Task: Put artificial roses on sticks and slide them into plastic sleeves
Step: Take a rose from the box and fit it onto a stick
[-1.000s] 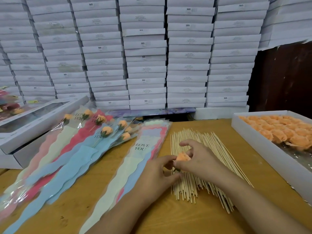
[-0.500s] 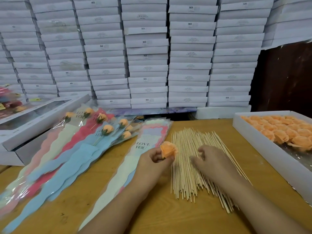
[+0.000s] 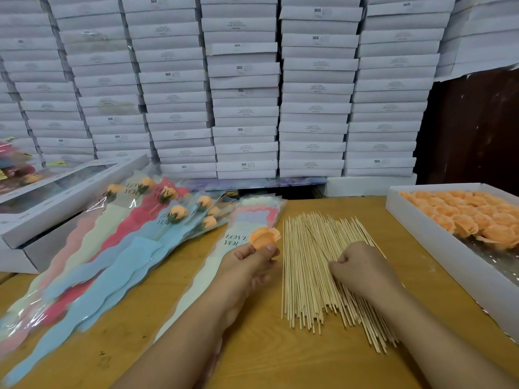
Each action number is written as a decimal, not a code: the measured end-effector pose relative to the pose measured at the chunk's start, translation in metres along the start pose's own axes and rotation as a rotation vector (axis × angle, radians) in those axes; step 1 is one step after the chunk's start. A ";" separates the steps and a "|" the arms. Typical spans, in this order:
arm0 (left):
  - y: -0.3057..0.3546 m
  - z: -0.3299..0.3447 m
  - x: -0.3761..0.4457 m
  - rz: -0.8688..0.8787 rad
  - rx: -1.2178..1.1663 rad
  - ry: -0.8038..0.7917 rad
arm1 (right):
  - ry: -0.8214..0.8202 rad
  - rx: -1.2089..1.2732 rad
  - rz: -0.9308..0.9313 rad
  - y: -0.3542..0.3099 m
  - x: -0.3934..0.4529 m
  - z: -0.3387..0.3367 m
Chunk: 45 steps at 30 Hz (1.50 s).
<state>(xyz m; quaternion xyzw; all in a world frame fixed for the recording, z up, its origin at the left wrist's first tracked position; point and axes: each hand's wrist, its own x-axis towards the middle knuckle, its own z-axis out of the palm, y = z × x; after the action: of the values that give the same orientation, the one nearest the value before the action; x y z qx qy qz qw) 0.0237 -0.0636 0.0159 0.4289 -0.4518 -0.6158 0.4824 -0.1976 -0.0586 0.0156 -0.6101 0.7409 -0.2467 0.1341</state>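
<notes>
My left hand (image 3: 247, 262), centre of frame: thumb and fingers (image 3: 270, 247) pinch the base of one orange artificial rose (image 3: 265, 235), bloom held up above the knuckles, clear of the counter (image 3: 280, 357). The rose sits just left of the stick pile, over the top end of the nearest sleeve stack.

My right hand (image 3: 359, 272), centre-right: fingers curled under, knuckles up, resting on the pile of wooden sticks (image 3: 311, 276). The fingertips are hidden beneath the hand; I cannot tell whether a stick is pinched.

The sticks lie fanned lengthwise on the counter, running from mid-frame toward the lower right.

Left of my left hand: a stack of empty plastic sleeves (image 3: 250, 217), printed "LOVE YOU", pastel wavy inserts, running diagonally to the lower centre.

Further left: a spread of filled sleeves (image 3: 118, 254) in blue, red and cream, each with an orange rose on a stem at its upper end, fanning toward the lower left corner.

Right edge: an open white box (image 3: 438, 248) holding many loose orange rose heads (image 3: 477, 217).

Left edge, mid-height: flat white window boxes (image 3: 70, 197), one resting on another.

Upper frame: columns of stacked white cartons (image 3: 244, 88) across the full width, some marked "SGS".
</notes>
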 end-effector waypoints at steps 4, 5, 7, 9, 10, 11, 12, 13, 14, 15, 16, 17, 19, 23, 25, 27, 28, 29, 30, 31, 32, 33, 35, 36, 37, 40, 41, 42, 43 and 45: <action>0.003 -0.003 0.001 -0.017 -0.131 -0.025 | -0.009 0.106 0.004 0.003 0.001 -0.005; 0.004 -0.004 0.001 -0.021 -0.170 -0.030 | -0.003 0.143 0.002 0.004 0.001 -0.008; 0.005 -0.006 0.001 -0.021 -0.234 -0.026 | 0.017 0.214 -0.007 0.005 0.001 -0.014; 0.006 -0.009 0.003 -0.019 -0.297 -0.011 | 0.048 0.338 -0.016 0.004 0.001 -0.020; 0.007 -0.010 0.003 -0.023 -0.338 -0.007 | 0.046 0.414 -0.014 0.003 0.001 -0.022; 0.009 -0.012 0.004 -0.032 -0.385 -0.006 | 0.032 0.477 -0.011 0.003 0.000 -0.025; 0.011 -0.013 0.004 -0.041 -0.432 -0.011 | 0.017 0.518 -0.018 0.004 -0.002 -0.027; 0.013 -0.016 0.005 -0.043 -0.474 -0.013 | 0.009 0.537 -0.042 0.004 -0.003 -0.028; 0.016 -0.018 0.005 -0.037 -0.504 -0.007 | 0.012 0.548 -0.075 0.005 -0.005 -0.028; 0.018 -0.021 0.006 -0.024 -0.523 0.007 | 0.024 0.554 -0.122 0.006 -0.006 -0.029; 0.021 -0.024 0.006 -0.009 -0.536 0.025 | 0.042 0.551 -0.174 0.007 -0.007 -0.030; 0.023 -0.027 0.006 0.006 -0.546 0.045 | 0.057 0.534 -0.223 0.007 -0.007 -0.030; 0.027 -0.033 0.008 0.035 -0.580 0.093 | 0.057 0.448 -0.293 0.008 -0.007 -0.031; 0.029 -0.041 0.011 0.068 -0.653 0.184 | 0.033 0.336 -0.291 0.013 -0.004 -0.028; 0.028 -0.043 0.012 0.066 -0.666 0.208 | 0.030 0.300 -0.282 0.017 -0.001 -0.026; 0.027 -0.043 0.012 0.067 -0.670 0.217 | 0.024 0.270 -0.281 0.019 0.001 -0.026; 0.027 -0.043 0.012 0.070 -0.669 0.219 | 0.023 0.258 -0.283 0.020 0.002 -0.026; 0.027 -0.043 0.012 0.073 -0.668 0.220 | 0.022 0.253 -0.287 0.021 0.003 -0.026; 0.027 -0.043 0.013 0.075 -0.667 0.223 | 0.021 0.250 -0.288 0.022 0.003 -0.026; 0.027 -0.043 0.013 0.076 -0.666 0.227 | 0.020 0.251 -0.290 0.022 0.004 -0.026; 0.026 -0.043 0.013 0.077 -0.664 0.232 | 0.016 0.251 -0.290 0.023 0.004 -0.026; 0.026 -0.043 0.013 0.078 -0.662 0.234 | 0.012 0.250 -0.292 0.022 0.004 -0.026; 0.026 -0.043 0.013 0.084 -0.661 0.231 | 0.001 0.243 -0.296 0.022 0.003 -0.027; 0.026 -0.042 0.013 0.087 -0.660 0.229 | -0.004 0.239 -0.297 0.022 0.003 -0.027; 0.027 -0.042 0.013 0.087 -0.659 0.227 | -0.009 0.239 -0.297 0.022 0.003 -0.027; 0.027 -0.042 0.012 0.085 -0.659 0.225 | -0.008 0.235 -0.290 0.022 0.003 -0.027; 0.027 -0.042 0.012 0.085 -0.658 0.228 | -0.005 0.234 -0.288 0.022 0.003 -0.027; 0.027 -0.042 0.012 0.084 -0.657 0.231 | -0.002 0.232 -0.288 0.021 0.003 -0.027; 0.027 -0.042 0.012 0.083 -0.656 0.233 | 0.000 0.230 -0.287 0.021 0.003 -0.027; 0.027 -0.042 0.012 0.084 -0.653 0.234 | -0.003 0.226 -0.288 0.020 0.001 -0.028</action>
<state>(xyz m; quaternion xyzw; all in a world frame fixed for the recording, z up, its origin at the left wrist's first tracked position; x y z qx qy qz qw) 0.0674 -0.0846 0.0316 0.3009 -0.1898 -0.6542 0.6675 -0.2283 -0.0514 0.0287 -0.6914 0.6133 -0.3439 0.1661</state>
